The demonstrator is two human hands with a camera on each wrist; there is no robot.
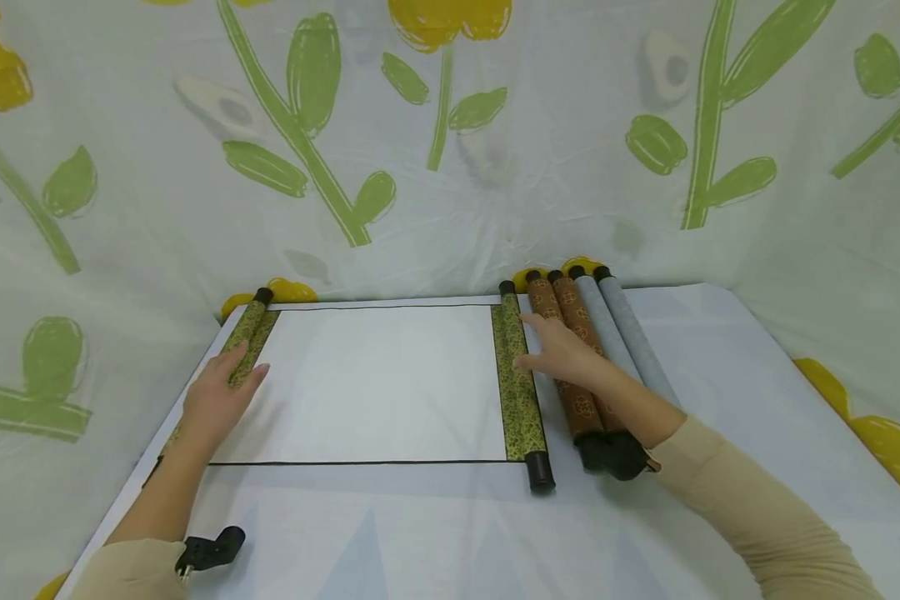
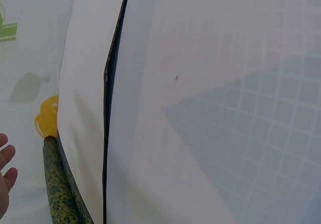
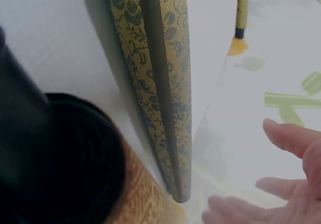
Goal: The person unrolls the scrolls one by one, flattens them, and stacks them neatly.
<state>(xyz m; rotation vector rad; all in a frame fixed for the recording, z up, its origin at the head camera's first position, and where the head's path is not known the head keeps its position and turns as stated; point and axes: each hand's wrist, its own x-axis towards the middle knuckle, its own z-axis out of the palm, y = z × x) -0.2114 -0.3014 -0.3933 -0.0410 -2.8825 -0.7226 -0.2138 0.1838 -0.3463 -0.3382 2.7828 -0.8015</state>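
A hanging scroll lies unrolled on the table, its blank white sheet (image 1: 375, 375) edged by thin black lines. Green-gold patterned cloth covers its left roller (image 1: 249, 325) and its right roller (image 1: 523, 400), which has black end knobs. My left hand (image 1: 217, 396) is over the left roller, thumb and fingers spread; contact cannot be made out. In the left wrist view only its fingertips (image 2: 7, 158) show. Beside the right roller is my right hand (image 1: 562, 350), thumb and fingers extended and apart. The right wrist view shows that hand (image 3: 291, 184) with nothing held.
Right of the scroll lie two brown patterned rolled scrolls (image 1: 573, 400) and two pale grey ones (image 1: 630, 333), side by side under my right forearm. A flowered curtain (image 1: 540, 167) hangs behind the white table (image 1: 420, 533). A black device (image 1: 213, 550) sits at my left cuff.
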